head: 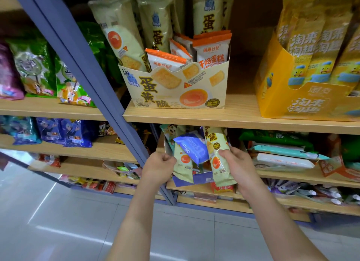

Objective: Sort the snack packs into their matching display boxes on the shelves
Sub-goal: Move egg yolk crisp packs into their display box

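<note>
Wood shelf (pixel 243 114) carries cream display box (pixel 175 87), far centre, w/ tall cream packs inside. One shelf below, nearer: L hand (pixel 158 167), fingers curled round cream pack (pixel 183 163); R hand (pixel 236 163) grips 2nd cream pack (pixel 218 157). Blue pack (pixel 192 147) sits btw them.

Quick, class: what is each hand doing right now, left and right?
Left hand: closed, grips a pale snack pack.
Right hand: closed, grips a second pale snack pack.
</note>
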`<state>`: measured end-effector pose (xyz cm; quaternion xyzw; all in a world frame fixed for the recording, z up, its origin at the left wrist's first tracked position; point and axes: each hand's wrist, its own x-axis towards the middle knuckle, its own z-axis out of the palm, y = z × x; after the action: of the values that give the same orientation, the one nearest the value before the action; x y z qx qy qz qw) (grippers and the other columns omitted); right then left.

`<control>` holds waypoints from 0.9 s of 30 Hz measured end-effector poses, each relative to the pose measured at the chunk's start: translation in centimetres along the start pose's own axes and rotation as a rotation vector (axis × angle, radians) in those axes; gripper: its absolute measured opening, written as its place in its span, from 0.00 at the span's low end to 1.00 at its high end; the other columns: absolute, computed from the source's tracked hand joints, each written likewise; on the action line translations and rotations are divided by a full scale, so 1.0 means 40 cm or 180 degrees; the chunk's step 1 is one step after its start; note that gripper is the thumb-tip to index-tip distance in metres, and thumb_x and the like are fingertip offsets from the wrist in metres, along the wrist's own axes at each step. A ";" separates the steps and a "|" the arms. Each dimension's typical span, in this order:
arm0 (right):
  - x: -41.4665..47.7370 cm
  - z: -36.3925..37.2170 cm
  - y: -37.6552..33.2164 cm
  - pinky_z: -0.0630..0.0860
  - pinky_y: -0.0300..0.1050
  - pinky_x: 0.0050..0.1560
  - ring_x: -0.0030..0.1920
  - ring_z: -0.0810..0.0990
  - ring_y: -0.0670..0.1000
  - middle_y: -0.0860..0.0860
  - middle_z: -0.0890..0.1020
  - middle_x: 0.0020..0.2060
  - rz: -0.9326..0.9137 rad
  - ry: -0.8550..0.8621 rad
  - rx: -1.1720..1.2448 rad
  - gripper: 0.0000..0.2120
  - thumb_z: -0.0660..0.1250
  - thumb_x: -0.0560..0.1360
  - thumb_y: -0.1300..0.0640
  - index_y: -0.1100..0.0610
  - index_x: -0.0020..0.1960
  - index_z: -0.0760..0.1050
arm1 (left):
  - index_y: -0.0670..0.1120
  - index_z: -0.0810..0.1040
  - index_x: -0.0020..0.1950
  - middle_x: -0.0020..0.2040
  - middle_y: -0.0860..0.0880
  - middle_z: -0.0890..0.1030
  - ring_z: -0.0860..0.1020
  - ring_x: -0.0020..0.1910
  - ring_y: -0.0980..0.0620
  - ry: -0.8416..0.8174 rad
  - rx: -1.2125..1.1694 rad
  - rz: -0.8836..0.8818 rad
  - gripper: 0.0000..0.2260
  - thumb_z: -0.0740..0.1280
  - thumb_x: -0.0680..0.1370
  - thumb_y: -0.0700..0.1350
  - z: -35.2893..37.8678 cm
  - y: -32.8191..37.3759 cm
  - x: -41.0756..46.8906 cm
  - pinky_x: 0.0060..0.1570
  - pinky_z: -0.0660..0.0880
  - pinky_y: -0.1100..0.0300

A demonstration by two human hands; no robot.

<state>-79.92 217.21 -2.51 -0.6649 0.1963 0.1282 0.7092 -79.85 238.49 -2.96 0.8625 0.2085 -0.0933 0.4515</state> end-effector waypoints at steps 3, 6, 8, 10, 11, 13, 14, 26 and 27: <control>-0.022 0.017 0.010 0.81 0.50 0.39 0.40 0.85 0.54 0.54 0.86 0.43 -0.0223 0.0109 -0.0015 0.07 0.66 0.78 0.57 0.53 0.55 0.80 | 0.40 0.75 0.41 0.40 0.39 0.82 0.82 0.43 0.40 0.0083 -0.0177 -0.0063 0.22 0.60 0.63 0.59 -0.019 -0.040 -0.020 0.46 0.81 0.41; -0.053 0.048 0.025 0.79 0.46 0.35 0.37 0.84 0.51 0.52 0.86 0.40 -0.0177 -0.0028 0.0070 0.06 0.65 0.79 0.58 0.51 0.51 0.81 | 0.45 0.74 0.40 0.38 0.45 0.82 0.82 0.42 0.43 0.0274 -0.0204 -0.0032 0.14 0.61 0.69 0.56 -0.034 -0.043 -0.061 0.44 0.81 0.41; -0.070 0.065 0.036 0.78 0.46 0.37 0.36 0.84 0.51 0.51 0.86 0.37 -0.0004 -0.0143 0.0232 0.07 0.65 0.79 0.58 0.51 0.48 0.81 | 0.46 0.73 0.38 0.35 0.47 0.80 0.80 0.40 0.43 0.0425 -0.0212 0.0069 0.09 0.63 0.74 0.49 -0.045 -0.051 -0.090 0.42 0.81 0.43; -0.080 0.069 0.043 0.79 0.50 0.42 0.37 0.84 0.53 0.53 0.86 0.37 0.0236 -0.0177 0.0639 0.08 0.64 0.79 0.60 0.55 0.47 0.82 | 0.44 0.74 0.39 0.35 0.45 0.80 0.79 0.38 0.43 0.0490 -0.0384 0.0060 0.08 0.64 0.78 0.44 -0.057 -0.057 -0.122 0.39 0.81 0.46; -0.085 0.069 0.046 0.80 0.53 0.45 0.39 0.84 0.54 0.54 0.87 0.39 0.0329 -0.0207 0.0821 0.07 0.64 0.79 0.61 0.56 0.49 0.81 | 0.42 0.75 0.41 0.38 0.41 0.81 0.80 0.39 0.43 0.0498 -0.0588 0.0019 0.07 0.64 0.79 0.42 -0.064 -0.060 -0.138 0.40 0.81 0.44; -0.090 0.065 0.061 0.82 0.57 0.49 0.44 0.86 0.56 0.55 0.87 0.44 0.0348 -0.0275 0.1038 0.11 0.63 0.79 0.63 0.53 0.57 0.78 | 0.37 0.76 0.47 0.43 0.38 0.83 0.81 0.42 0.44 0.0487 -0.1004 -0.0080 0.07 0.64 0.80 0.40 -0.077 -0.067 -0.167 0.40 0.82 0.46; -0.091 0.064 0.067 0.82 0.58 0.49 0.47 0.86 0.56 0.54 0.86 0.47 0.0295 -0.0316 0.1098 0.16 0.63 0.79 0.65 0.48 0.61 0.75 | 0.35 0.76 0.48 0.43 0.39 0.83 0.82 0.42 0.45 0.0484 -0.1155 -0.0086 0.07 0.64 0.80 0.40 -0.083 -0.072 -0.178 0.39 0.83 0.50; -0.099 0.086 0.061 0.81 0.63 0.52 0.50 0.83 0.56 0.51 0.79 0.62 -0.0066 -0.0537 -0.0014 0.21 0.57 0.79 0.64 0.43 0.52 0.84 | 0.42 0.78 0.55 0.45 0.44 0.86 0.81 0.41 0.44 0.0235 -0.1925 0.0095 0.20 0.79 0.66 0.33 -0.111 -0.113 -0.267 0.48 0.76 0.48; -0.103 0.086 0.053 0.81 0.58 0.55 0.53 0.83 0.53 0.50 0.79 0.62 -0.0040 -0.0589 -0.0004 0.17 0.60 0.80 0.61 0.44 0.51 0.84 | 0.42 0.78 0.56 0.46 0.42 0.86 0.81 0.42 0.44 0.0080 -0.1985 0.0097 0.24 0.81 0.62 0.37 -0.114 -0.113 -0.275 0.51 0.76 0.46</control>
<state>-84.16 221.13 -2.41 -0.6518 0.1257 0.1847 0.7248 -91.83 241.48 0.15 0.6866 0.2197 -0.0074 0.6930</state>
